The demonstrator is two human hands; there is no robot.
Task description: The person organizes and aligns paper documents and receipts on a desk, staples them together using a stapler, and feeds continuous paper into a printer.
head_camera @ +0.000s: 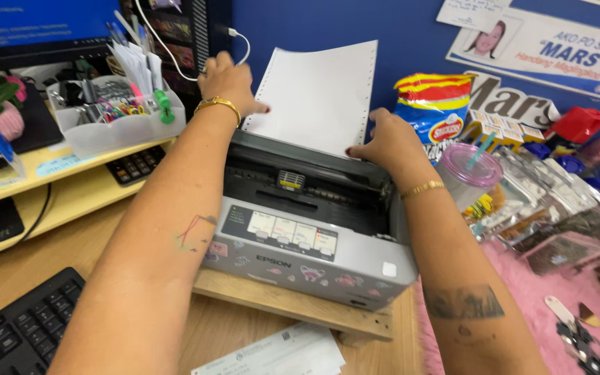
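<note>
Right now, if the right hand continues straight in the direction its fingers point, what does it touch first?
The right hand points left across the white paper sheet, which it already touches; farther along that line, probably the left hand, though depth is unclear.

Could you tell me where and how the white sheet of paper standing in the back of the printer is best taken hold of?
Probably by its two perforated side edges, low down, one hand from each side. The paper stands upright and thin in the printer, so a single grip might buckle it. The left hand and right hand already sit at those edges.
</note>
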